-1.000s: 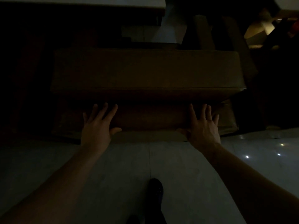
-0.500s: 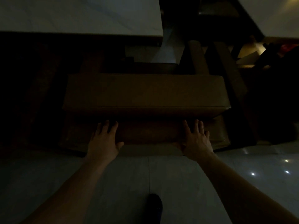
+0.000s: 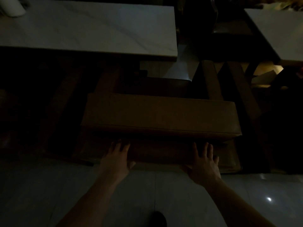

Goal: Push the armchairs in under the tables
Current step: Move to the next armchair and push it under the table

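Observation:
The room is very dim. A brown padded armchair stands in front of me, seen from behind and above, its thick backrest top facing the camera. My left hand lies flat on the chair's back, fingers spread, at the left. My right hand presses flat on the same back panel at the right. Neither hand grips anything. Beyond the chair is a white table whose near edge overhangs the chair's seat area. The seat itself is lost in shadow.
A second white table stands at the upper right, with another dark chair frame between the tables. A pale cylinder sits on the left table's far corner. Glossy grey floor tiles lie under me; my shoe shows below.
The armchair has slid away from me toward the table with both palms staying on its back. More of both tabletops has come into view.

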Tool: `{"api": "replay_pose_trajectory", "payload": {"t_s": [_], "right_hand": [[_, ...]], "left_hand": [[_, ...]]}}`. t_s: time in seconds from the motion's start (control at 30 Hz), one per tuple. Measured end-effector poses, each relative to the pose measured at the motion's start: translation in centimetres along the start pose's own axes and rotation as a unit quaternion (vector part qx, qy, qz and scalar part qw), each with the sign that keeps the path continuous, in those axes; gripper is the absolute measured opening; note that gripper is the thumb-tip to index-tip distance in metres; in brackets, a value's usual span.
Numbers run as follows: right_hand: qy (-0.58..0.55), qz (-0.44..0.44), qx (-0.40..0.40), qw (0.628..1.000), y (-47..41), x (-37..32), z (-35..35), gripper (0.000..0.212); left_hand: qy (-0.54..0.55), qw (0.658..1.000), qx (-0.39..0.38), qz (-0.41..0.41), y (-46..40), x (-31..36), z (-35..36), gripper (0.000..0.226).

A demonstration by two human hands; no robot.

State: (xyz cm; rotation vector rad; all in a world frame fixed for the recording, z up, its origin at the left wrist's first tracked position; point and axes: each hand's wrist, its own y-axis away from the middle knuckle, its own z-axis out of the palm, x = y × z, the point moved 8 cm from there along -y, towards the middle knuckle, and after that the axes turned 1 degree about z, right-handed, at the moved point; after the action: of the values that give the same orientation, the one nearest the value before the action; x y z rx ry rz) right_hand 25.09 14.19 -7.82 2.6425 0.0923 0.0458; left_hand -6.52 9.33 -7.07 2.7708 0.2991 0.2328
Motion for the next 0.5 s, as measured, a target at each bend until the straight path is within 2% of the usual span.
{"api": "replay_pose_trajectory", "payload": {"t_s": [0.3,0.5], "right_hand": [[-0.009,0.039,-0.03,0.999,2.7,-4.0,-0.4,0.104],[-0.057,0.007,-0.059,0.997,5.6,-11.5,-1.5,0.079]], "left_hand": [[0.01,0.999,0.025,0.035,1.2,-2.8,-1.3,0.071],[0.056,0.997,0.027,0.041,2.9,-9.2,-3.8,0.064]]}}
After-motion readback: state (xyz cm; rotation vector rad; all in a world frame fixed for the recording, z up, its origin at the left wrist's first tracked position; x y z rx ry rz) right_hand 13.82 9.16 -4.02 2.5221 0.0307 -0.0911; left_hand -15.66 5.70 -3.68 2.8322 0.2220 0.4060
